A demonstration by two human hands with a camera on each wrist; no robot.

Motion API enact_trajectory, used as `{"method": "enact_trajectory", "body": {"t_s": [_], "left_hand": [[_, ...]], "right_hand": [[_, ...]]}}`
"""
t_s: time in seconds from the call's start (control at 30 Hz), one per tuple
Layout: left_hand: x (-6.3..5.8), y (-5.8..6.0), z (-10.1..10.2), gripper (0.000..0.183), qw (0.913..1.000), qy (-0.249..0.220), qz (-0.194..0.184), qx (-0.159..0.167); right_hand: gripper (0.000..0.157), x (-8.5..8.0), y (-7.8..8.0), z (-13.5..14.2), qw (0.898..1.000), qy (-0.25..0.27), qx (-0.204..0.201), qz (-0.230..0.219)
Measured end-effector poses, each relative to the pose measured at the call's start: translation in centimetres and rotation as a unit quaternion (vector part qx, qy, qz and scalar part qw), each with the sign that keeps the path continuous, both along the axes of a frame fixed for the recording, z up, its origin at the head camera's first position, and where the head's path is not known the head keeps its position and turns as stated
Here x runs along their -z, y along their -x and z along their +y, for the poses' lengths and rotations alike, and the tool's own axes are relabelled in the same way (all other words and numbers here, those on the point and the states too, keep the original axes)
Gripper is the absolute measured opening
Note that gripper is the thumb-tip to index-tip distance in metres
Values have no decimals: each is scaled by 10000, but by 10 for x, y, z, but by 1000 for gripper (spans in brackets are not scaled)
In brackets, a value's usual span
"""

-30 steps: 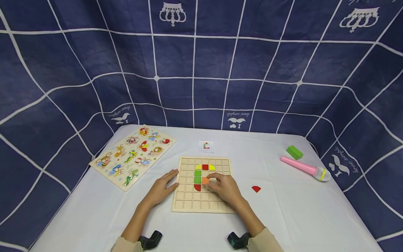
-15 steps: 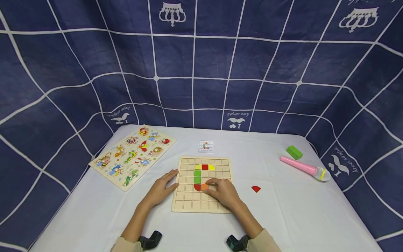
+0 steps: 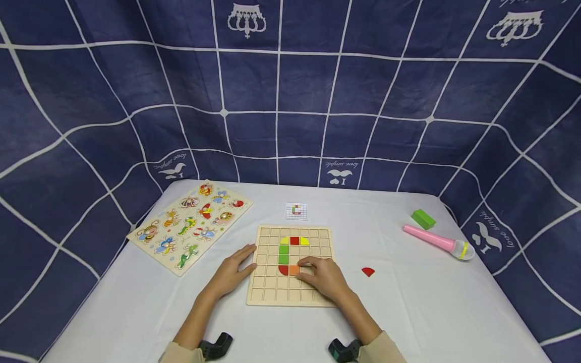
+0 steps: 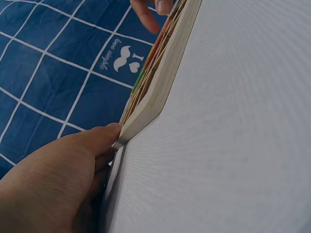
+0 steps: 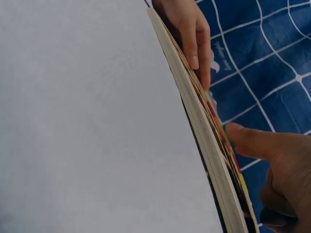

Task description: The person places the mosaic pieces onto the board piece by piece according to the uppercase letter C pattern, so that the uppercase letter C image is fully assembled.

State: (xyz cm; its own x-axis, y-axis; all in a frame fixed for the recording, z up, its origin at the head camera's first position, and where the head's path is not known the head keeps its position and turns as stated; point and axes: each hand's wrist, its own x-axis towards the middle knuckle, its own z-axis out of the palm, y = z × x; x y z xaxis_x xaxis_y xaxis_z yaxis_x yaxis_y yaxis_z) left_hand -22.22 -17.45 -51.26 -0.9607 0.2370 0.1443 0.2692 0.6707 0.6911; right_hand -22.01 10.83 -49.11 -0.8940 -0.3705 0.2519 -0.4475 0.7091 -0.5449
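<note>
A wooden grid board point(image 3: 268, 290) lies flat on the white table, its colored tiles forming a C-like shape. My left hand point(image 3: 230, 272) rests against the board's left edge, thumb and fingertips touching the rim. My right hand point(image 3: 328, 276) reaches over the board from the right, thumb and forefinger pinching the orange square tile point(image 3: 293, 270) in a cell. Beside that tile sits a red quarter-round tile point(image 3: 283, 270). Above are two green tiles point(image 3: 283, 254), a red square point(image 3: 294, 241) and two yellow rounded tiles point(image 3: 305, 241). In the right wrist view, the thumb point(image 5: 238, 133) meets the board.
A small pattern card point(image 3: 296, 211) lies behind the board. One red quarter-round tile point(image 3: 368, 271) lies loose to the right. Farther right are a pink toy microphone point(image 3: 438, 242) and a green block point(image 3: 423, 219). An insect puzzle board point(image 3: 190, 227) lies at the left.
The right hand has brought the orange tile toward me, down into the cell right of the red quarter-round tile. Over the last half second it holds there. The left hand stays put.
</note>
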Motion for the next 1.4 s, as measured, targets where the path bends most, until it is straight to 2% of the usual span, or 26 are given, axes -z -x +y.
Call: {"method": "enact_trajectory", "body": {"t_s": [0.17, 0.33, 0.6, 0.77, 0.9, 1.1, 1.4], "left_hand": [[1, 0, -1, 54, 9999, -32, 122, 52], [1, 0, -1, 54, 9998, -39, 204, 79], [0, 0, 0, 54, 10000, -8, 3, 39], [-1, 0, 0, 54, 10000, -28, -57, 64], [-1, 0, -1, 54, 9999, -49, -77, 51], [0, 0, -1, 54, 10000, -43, -1, 46], [1, 0, 0, 55, 10000, -41, 67, 4]], "right_hand": [[29, -7, -5, 18, 9997, 151, 212, -5], [26, -7, -10, 47, 9981, 279, 557, 17], [24, -9, -14, 102, 9932, 325, 1042, 417], [25, -6, -17, 134, 9901, 147, 1335, 411], [26, -2, -19, 153, 9898, 101, 1379, 348], [24, 5, -15, 163, 9899, 77, 1397, 226], [25, 9, -3, 153, 9907, -4, 1357, 34]]}}
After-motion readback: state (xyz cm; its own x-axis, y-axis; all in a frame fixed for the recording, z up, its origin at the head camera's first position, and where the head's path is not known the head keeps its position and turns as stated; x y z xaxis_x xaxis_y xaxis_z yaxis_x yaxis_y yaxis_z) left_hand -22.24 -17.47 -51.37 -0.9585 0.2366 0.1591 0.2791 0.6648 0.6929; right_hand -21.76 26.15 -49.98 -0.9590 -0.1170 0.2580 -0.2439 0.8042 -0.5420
